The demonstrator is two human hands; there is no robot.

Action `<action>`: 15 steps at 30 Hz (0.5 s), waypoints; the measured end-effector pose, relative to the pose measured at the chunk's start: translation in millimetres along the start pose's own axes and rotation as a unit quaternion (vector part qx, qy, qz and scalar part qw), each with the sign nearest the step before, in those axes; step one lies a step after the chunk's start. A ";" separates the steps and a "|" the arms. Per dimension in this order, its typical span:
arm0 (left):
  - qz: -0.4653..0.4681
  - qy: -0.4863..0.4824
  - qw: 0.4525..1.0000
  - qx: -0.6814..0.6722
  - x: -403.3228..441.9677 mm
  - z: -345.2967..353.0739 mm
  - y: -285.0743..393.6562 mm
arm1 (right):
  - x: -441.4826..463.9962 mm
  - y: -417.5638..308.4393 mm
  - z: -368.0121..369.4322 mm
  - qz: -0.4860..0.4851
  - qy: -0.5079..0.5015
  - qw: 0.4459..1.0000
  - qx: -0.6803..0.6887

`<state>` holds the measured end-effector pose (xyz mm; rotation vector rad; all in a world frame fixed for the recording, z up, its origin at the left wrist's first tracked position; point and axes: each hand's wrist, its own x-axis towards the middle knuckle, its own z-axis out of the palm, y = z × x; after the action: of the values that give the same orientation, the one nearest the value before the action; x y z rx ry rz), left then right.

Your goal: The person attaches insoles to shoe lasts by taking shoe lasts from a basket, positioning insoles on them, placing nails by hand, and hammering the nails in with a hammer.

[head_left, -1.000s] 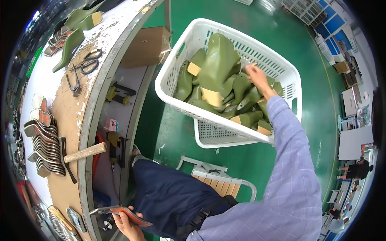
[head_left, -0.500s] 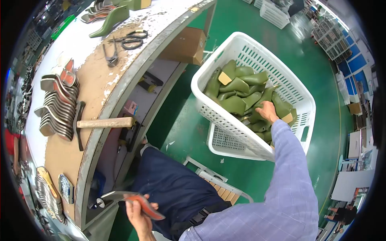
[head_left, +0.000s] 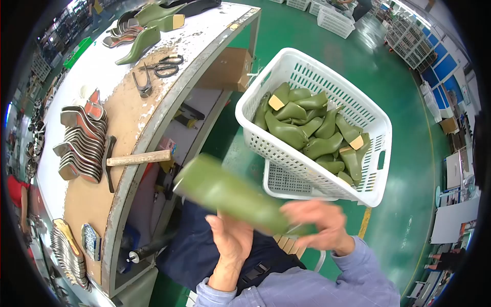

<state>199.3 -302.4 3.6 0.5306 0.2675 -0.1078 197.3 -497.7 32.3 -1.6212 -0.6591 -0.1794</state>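
A green shoe last (head_left: 225, 192), blurred by motion, is held over my lap. My right hand (head_left: 319, 222) grips its narrower right end, with the fingers closed round it. Beneath its middle, my left hand (head_left: 232, 238) lies against the last with the thumb up; its other fingers are hidden behind the last. A thin shiny edge shows at the last's left end, but I cannot make out whether it is the insole held earlier. To the right, a white slotted basket (head_left: 381, 176) holds several more green lasts (head_left: 289, 133).
On the workbench (head_left: 125, 97) at left lie a hammer (head_left: 138, 158), scissors (head_left: 166, 66), pincers (head_left: 144, 89) and a row of stacked curved insoles (head_left: 84, 146). More lasts (head_left: 138, 46) lie at its far end. A cardboard box (head_left: 225, 69) stands on the shelf below.
My right hand has come out of the basket with a green last and moved left over my lap. My left hand has risen to meet it; the red-and-grey insole it held is now hidden.
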 end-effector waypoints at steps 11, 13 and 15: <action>0.077 0.112 0.987 -0.088 -89.7 -86.4 75.9 | 9.1 183.2 -55.2 0.214 -0.044 0.792 -0.570; 0.091 0.094 0.988 -0.078 -98.7 -97.7 75.3 | 7.0 169.3 -51.7 0.217 -0.056 0.795 -0.564; 0.092 0.133 0.985 -0.068 -104.7 -95.9 74.1 | -5.3 150.5 -46.2 0.226 -0.074 0.796 -0.556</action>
<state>90.0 -186.3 -10.7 0.4298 0.4812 0.1607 281.6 -546.4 -91.6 -2.9139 -0.2157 -0.0779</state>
